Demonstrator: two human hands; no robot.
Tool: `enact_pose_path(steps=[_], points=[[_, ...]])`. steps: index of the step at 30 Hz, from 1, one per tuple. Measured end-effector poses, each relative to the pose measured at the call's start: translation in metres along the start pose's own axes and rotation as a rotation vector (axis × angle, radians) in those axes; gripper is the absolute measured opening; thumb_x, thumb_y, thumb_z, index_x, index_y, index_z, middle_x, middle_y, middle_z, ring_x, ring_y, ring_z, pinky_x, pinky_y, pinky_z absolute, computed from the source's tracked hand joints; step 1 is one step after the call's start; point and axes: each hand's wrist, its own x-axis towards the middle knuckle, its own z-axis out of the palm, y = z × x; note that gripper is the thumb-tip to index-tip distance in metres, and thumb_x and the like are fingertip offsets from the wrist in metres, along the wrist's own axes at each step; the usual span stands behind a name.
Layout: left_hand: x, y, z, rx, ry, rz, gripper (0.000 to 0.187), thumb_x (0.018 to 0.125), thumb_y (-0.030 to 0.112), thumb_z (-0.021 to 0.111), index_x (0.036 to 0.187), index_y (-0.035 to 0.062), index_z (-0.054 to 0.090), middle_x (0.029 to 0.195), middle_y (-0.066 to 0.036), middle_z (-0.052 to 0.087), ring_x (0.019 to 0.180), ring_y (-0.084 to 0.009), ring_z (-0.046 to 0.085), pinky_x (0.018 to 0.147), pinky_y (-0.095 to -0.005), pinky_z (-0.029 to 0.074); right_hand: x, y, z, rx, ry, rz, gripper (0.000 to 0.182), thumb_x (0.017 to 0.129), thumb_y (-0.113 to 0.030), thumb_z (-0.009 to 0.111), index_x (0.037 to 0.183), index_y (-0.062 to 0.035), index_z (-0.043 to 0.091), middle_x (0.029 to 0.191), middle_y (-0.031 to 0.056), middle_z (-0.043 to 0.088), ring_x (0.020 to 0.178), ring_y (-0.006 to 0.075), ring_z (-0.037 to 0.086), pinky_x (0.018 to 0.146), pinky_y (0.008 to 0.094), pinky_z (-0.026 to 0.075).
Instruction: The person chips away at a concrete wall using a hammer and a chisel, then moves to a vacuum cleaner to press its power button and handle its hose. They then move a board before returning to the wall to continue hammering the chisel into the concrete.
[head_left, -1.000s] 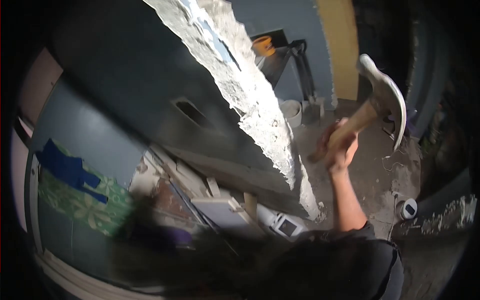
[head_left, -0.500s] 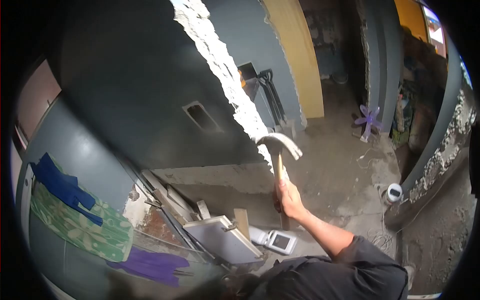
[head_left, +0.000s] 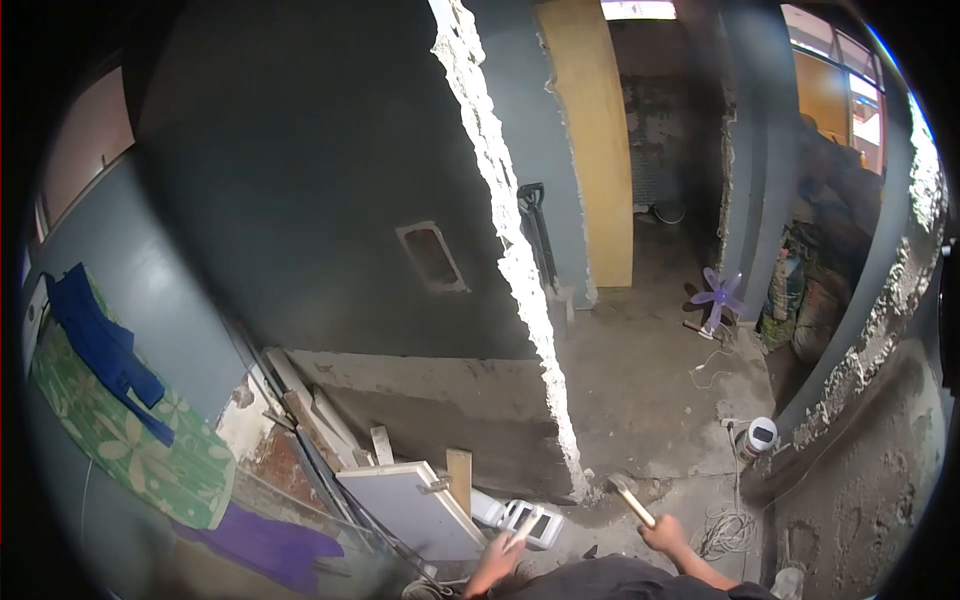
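Observation:
My right hand (head_left: 662, 535) is closed around the pale wooden handle of a hammer (head_left: 634, 503) at the lower middle. The hammer slants up and left, its dark head near the foot of the wall's broken white edge (head_left: 535, 310). Lower and to the left, my left hand (head_left: 492, 562) is wrapped around a short pale stick-like tool (head_left: 524, 530). That tool points up and right, in front of a white boxy device (head_left: 545, 530) with a dark panel. Its exact kind I cannot make out.
A whitish panel (head_left: 415, 510) and boards lean at the lower left. Cloths, one a green floral towel (head_left: 130, 410), hang at left. A purple fan blade (head_left: 720, 297), coiled cable (head_left: 728, 530) and white round container (head_left: 760, 437) are on the right.
My right hand and the hammer have dropped from beside the broken wall edge to near the floor in view. My left hand with the pale tool has come into view. The camera view has shifted.

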Motion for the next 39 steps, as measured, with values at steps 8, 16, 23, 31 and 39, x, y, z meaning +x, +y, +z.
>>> enact_pose_path(steps=[8,16,23,31,39], points=[[0.115,0.278,-0.131,0.193,0.253,1.022,0.039,0.093,0.033,0.069,0.109,-0.0018,0.062,0.092,-0.019,0.066,0.079,-0.0371,0.068,0.069,-0.0406,0.054,-0.086,-0.033,0.020,0.185,0.463,0.081,0.030,0.079,-0.028,0.071,0.084,0.0017,0.069,0.077,0.0264,0.066,0.074,0.0442,0.065,0.068,0.0504,0.050],[0.178,0.357,-0.194,0.180,0.273,1.259,0.030,0.093,0.025,0.069,0.109,0.0008,0.061,0.090,-0.015,0.066,0.075,-0.0320,0.066,0.066,-0.0378,0.053,-0.059,-0.207,-0.040,0.941,0.627,-0.530,0.032,0.101,-0.024,0.058,0.076,-0.0066,0.051,0.062,-0.0033,0.049,0.056,0.0062,0.046,0.051,0.0243,0.036],[0.180,0.355,-0.200,0.140,0.259,1.213,0.034,0.095,0.030,0.067,0.110,-0.0001,0.062,0.092,-0.016,0.069,0.078,-0.0321,0.069,0.069,-0.0374,0.054,-0.071,-0.266,-0.028,1.125,0.613,-0.761,0.053,0.098,-0.055,0.052,0.085,-0.0037,0.048,0.059,-0.0009,0.044,0.050,0.0082,0.041,0.045,0.0258,0.032],[0.177,0.354,-0.197,0.097,0.264,1.165,0.038,0.096,0.031,0.066,0.113,-0.0032,0.063,0.093,-0.019,0.072,0.082,-0.0338,0.072,0.072,-0.0363,0.056,-0.043,-0.292,-0.065,0.705,0.789,-1.056,0.066,0.095,-0.061,0.042,0.093,0.0012,0.063,0.060,0.0054,0.046,0.055,0.0235,0.050,0.054,0.0353,0.039],[0.182,0.347,-0.195,0.127,0.337,1.239,0.042,0.097,0.036,0.063,0.109,-0.0042,0.064,0.076,-0.018,0.068,0.067,-0.0325,0.071,0.062,-0.0365,0.055,-0.033,-0.300,-0.074,0.531,0.798,-0.974,0.007,0.083,-0.008,0.061,0.086,-0.0023,0.058,0.066,0.0141,0.055,0.054,0.0340,0.057,0.054,0.0354,0.048]])
